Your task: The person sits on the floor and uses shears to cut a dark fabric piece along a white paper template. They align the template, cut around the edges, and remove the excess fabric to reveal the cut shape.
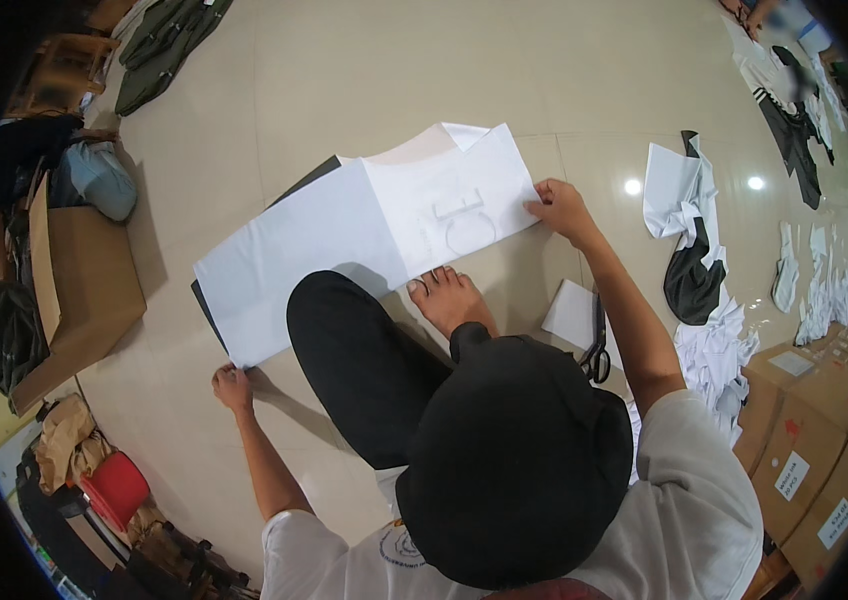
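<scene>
A long white sheet point(294, 235), cloth or paper, lies spread on the tiled floor, with faint print on its right part. Dark material point(309, 180) shows from beneath its far and left edges. My left hand point(232, 386) pinches the near left corner. At the right end, my right hand point(558, 211) has its thumb and fingers closed on the edge. My bare foot point(452, 302) rests against the near edge, between the hands. Black-handled scissors point(596, 352) lie by my right forearm, over a small white piece point(571, 312).
On the right are a black and white garment piece point(696, 225), a heap of white scraps point(712, 350) and cardboard boxes point(794, 440). An open carton point(94, 280) stands at left, beside another person point(19, 190). Dark green garments point(166, 55) lie far left.
</scene>
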### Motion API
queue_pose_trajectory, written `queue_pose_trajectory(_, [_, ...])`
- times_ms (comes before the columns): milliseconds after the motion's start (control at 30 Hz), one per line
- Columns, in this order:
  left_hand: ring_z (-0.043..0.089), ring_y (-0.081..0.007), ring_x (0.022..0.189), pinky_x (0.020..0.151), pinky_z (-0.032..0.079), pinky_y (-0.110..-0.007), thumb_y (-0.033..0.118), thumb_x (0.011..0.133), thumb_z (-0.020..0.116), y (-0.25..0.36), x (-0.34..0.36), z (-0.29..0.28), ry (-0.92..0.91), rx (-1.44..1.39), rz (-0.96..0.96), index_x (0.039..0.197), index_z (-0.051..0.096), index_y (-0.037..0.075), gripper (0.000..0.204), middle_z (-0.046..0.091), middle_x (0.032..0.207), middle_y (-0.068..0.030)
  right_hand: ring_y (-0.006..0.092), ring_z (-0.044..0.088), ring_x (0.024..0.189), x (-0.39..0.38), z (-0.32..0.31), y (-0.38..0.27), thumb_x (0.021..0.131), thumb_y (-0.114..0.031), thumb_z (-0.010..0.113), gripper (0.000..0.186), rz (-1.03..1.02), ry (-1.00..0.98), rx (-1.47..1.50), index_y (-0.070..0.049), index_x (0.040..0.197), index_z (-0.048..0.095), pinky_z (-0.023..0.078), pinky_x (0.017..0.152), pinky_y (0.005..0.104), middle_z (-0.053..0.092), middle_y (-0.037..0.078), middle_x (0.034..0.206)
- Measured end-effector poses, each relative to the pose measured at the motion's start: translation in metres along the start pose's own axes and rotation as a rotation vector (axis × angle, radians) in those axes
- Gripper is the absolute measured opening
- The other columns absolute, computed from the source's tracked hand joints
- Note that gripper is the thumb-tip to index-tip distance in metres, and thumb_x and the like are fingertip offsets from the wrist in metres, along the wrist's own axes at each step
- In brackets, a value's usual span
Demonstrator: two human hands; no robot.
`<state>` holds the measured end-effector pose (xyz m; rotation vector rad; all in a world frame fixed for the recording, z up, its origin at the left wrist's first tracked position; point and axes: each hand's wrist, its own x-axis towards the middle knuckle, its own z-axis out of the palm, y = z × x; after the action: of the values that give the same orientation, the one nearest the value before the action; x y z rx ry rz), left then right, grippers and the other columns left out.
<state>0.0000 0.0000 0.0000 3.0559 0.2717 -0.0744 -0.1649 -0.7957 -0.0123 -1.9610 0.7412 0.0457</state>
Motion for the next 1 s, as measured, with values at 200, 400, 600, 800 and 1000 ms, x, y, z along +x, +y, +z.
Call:
queue_pose_trajectory(200, [0.067, -0.0403, 0.119, 0.107, 0.050, -0.048, 0.021, 0.099, 0.073, 0.142, 0.042, -0.002, 0.161, -0.449, 0.386, 0.122, 0.071, -0.003, 0.034, 0.073, 0.121, -0.0224, 0.0334, 0.076, 0.101, 0.044, 0.029, -0.060, 0.082, -0.036, 0.091, 0.057, 0.100, 0.255, -0.089, 0.003, 0.119, 0.072, 0.059, 0.090, 0.0414, 0.078, 0.022, 0.109])
queue_pose_trajectory(400, [0.068, -0.0384, 0.116, 0.104, 0.051, -0.046, 0.026, 0.100, 0.076, 0.323, 0.070, -0.007, 0.058, -0.409, 0.709, 0.119, 0.072, -0.001, 0.033, 0.074, 0.119, -0.0198, 0.0358, 0.076, 0.108, 0.085, 0.046, -0.071, 0.081, -0.034, 0.092, 0.058, 0.089, 0.382, 0.001, 0.004, 0.121, 0.071, 0.059, 0.094, 0.0427, 0.078, 0.024, 0.115])
queue_pose_trajectory(600, [0.068, -0.0378, 0.109, 0.094, 0.053, -0.048, 0.027, 0.094, 0.081, 0.380, 0.089, 0.001, 0.017, -0.364, 0.875, 0.115, 0.073, 0.004, 0.032, 0.073, 0.113, -0.0154, 0.0153, 0.068, 0.087, 0.056, 0.048, -0.088, 0.087, -0.019, 0.089, 0.047, -0.025, 0.140, 0.185, 0.003, 0.124, 0.072, 0.055, 0.078, 0.0309, 0.076, 0.009, 0.102])
queue_pose_trajectory(800, [0.067, -0.0342, 0.105, 0.091, 0.052, -0.048, 0.025, 0.094, 0.081, 0.403, 0.098, 0.013, -0.031, -0.335, 0.847, 0.110, 0.073, 0.008, 0.025, 0.071, 0.107, -0.0113, 0.0207, 0.071, 0.085, 0.018, 0.034, -0.065, 0.084, -0.022, 0.088, 0.046, -0.097, 0.146, 0.024, -0.003, 0.123, 0.075, 0.057, 0.077, 0.0361, 0.078, 0.014, 0.100])
queue_pose_trajectory(1000, [0.064, -0.0329, 0.109, 0.096, 0.048, -0.048, 0.020, 0.095, 0.078, 0.402, 0.101, 0.011, -0.035, -0.287, 0.847, 0.105, 0.072, 0.010, 0.016, 0.070, 0.109, -0.0083, 0.0202, 0.069, 0.088, 0.007, 0.034, -0.075, 0.085, -0.010, 0.081, 0.039, -0.059, 0.070, -0.083, -0.004, 0.124, 0.075, 0.056, 0.081, 0.0340, 0.075, 0.012, 0.100])
